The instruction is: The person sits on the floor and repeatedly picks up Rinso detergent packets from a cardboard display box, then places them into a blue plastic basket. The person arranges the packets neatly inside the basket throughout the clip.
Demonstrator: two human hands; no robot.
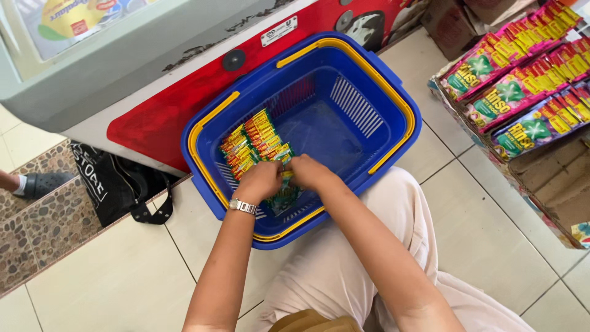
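A blue shopping basket (pixel 399 117) with yellow handles stands on the tiled floor in front of me. Inside it, at the left, lies a strip of small green, red and yellow sachets (pixel 255 141). My left hand (pixel 261 180), with a silver wristwatch, and my right hand (pixel 310 172) are both closed on the near end of that strip, close together over the basket's near side. The part of the strip under my fingers is hidden.
A red and white chest freezer (pixel 153 92) stands behind the basket. A black bag (pixel 117 181) lies at its foot. Cardboard boxes with pink and purple sachet packs (pixel 522 86) sit at the right. Someone's sandalled foot (pixel 37 183) shows at the left edge.
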